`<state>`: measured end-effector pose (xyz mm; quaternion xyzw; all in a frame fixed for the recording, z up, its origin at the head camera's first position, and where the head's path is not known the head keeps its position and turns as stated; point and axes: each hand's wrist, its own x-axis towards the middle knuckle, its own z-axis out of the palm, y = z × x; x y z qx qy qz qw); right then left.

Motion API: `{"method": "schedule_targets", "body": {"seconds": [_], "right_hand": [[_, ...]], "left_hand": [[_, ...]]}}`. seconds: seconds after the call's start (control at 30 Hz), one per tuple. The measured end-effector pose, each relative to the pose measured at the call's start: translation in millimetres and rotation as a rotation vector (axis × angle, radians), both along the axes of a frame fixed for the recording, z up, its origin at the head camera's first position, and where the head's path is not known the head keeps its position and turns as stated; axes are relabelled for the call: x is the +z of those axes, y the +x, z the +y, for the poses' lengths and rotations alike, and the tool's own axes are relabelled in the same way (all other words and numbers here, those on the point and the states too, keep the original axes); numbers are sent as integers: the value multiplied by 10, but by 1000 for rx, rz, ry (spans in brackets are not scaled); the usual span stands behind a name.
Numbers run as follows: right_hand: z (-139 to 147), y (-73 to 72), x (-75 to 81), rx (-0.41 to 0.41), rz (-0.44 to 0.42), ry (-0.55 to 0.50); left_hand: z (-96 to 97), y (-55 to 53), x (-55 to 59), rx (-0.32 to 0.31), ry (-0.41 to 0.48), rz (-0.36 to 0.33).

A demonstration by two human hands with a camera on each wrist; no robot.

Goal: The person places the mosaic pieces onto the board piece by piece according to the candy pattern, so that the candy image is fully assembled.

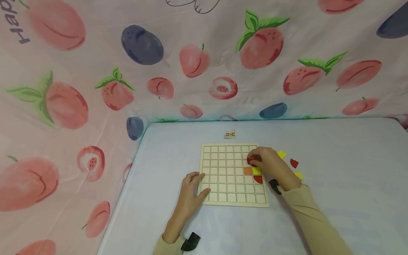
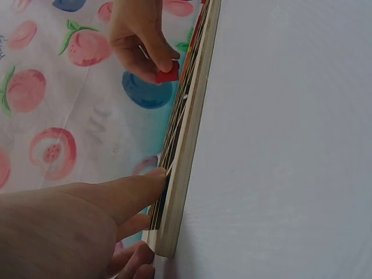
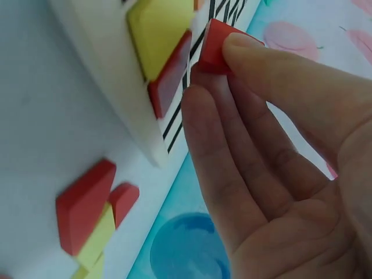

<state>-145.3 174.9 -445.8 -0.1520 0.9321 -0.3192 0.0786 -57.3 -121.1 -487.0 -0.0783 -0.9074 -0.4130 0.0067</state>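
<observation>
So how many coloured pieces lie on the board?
3, near the right edge of the board: orange square, yellow square beside it, red piece below the yellow. The right hand may hide more.

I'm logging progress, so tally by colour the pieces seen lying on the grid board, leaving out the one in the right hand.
Orange piece: 1
Yellow piece: 1
Red piece: 1
Total visible: 3

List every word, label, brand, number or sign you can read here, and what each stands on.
"Hap", on the fruit-print cloth, upper left of the head view; the last letter is cut by the frame edge.
Faint grey marks lower on that cloth: too blurred to read.
Small card behind the grid board: any text is too small to read.
</observation>
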Motion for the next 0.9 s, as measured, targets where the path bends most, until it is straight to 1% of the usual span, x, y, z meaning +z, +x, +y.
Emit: {"method": "schedule_targets", "body": {"seconds": [0.07,0.27,0.5,0.67,0.8,0.9], "right_hand": [[-36,3,-4,-3,-7,4],[-102,22,-32,13,18,3],[-115,30,-64,14,84,49],[-133,25,-90,9,96,81],[-144,25,-99,24,139,91],[-143,29,-96,32,156,96]], "left_hand": [[1,1,0,2,-3,0],[2,4,-1,2,0,-7],[3,2,1,2,7,-14],[-1,1,1,-3,6,-9],[-7,5,-1,-2,0,-3],[-8,7,-4,-1,-1,0]]}}
